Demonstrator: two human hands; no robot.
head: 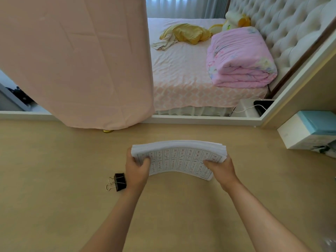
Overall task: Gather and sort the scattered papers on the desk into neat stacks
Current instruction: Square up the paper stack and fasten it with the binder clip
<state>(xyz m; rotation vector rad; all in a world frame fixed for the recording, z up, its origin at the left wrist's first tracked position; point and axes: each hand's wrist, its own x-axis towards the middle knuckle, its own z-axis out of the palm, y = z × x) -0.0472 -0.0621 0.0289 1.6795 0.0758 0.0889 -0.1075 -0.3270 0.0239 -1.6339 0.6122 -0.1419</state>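
Both hands gripped one thick stack of papers over the middle of the desk — left hand curled round its left end, right hand round its right end, thumbs on top. Stack bowed upward between them; top sheet printed with a grid of small figures. Whether its lower edge touched the desk could not be told. Black binder clip lay on the desk just beside the left wrist — untouched. White-and-blue box sat at far right.
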